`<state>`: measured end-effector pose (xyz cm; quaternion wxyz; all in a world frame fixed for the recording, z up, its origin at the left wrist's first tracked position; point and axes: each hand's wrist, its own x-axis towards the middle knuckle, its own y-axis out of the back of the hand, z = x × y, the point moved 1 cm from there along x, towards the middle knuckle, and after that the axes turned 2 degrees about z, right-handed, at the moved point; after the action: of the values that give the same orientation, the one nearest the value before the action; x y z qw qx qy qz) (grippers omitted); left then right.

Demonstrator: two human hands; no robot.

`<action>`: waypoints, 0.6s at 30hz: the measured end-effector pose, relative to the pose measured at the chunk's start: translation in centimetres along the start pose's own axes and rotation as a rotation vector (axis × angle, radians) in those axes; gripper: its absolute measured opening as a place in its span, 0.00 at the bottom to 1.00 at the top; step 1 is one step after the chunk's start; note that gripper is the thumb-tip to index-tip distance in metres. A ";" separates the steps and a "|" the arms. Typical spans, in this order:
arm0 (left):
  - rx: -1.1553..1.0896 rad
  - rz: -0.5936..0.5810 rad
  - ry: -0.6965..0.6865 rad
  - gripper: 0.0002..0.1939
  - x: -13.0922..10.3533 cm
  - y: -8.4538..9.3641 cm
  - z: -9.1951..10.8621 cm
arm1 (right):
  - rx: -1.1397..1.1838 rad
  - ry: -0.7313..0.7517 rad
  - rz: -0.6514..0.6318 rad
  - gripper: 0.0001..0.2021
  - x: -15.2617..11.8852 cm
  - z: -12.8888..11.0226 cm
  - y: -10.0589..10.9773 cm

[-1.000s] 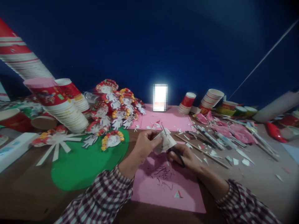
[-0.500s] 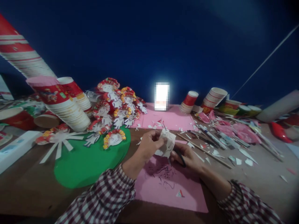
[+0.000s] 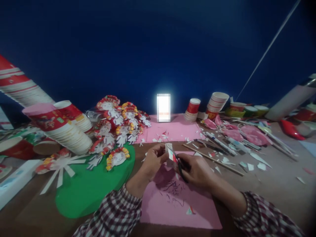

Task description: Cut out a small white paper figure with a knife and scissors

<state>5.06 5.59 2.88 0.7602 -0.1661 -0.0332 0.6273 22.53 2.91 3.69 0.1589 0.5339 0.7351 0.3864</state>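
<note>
My left hand (image 3: 154,160) pinches a small piece of paper (image 3: 171,154), white with red and green print on the side toward me. My right hand (image 3: 196,168) is closed round the black handles of a pair of scissors (image 3: 182,169), whose blades reach to the piece; whether they are open is hard to see. Both hands hover over a pink sheet (image 3: 197,214) marked with dark scribbled lines. On that sheet lies a small red and green scrap (image 3: 190,210).
Paper-cup stacks (image 3: 66,131) lean at left beside paper dolls (image 3: 108,105) with curled red and yellow hair. A green sheet (image 3: 81,194) lies left of my hands. To the right are a wooden stick (image 3: 217,159), pens (image 3: 221,143), white scraps (image 3: 250,167) and pink crumpled paper (image 3: 256,134).
The paper piece has been turned, so its printed side now shows instead of the plain side with drawn lines. My right hand and the scissors have come up to its right edge. The view has shifted.
</note>
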 end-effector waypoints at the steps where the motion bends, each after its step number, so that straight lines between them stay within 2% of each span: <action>1: 0.000 0.005 0.006 0.16 0.0 0.0 0.0 | -0.019 0.002 0.004 0.12 0.0 -0.1 0.1; 9: -0.040 0.023 0.044 0.15 0.0 0.1 -0.1 | -0.004 -0.013 -0.005 0.07 0.1 -0.6 0.4; 18: -0.104 -0.002 0.065 0.16 -0.1 -0.3 -0.1 | 0.090 -0.034 -0.033 0.11 0.1 -0.2 0.2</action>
<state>5.34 5.42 2.94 0.7519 -0.2254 -0.0413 0.6182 22.48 2.94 4.03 0.1536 0.5351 0.7575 0.3410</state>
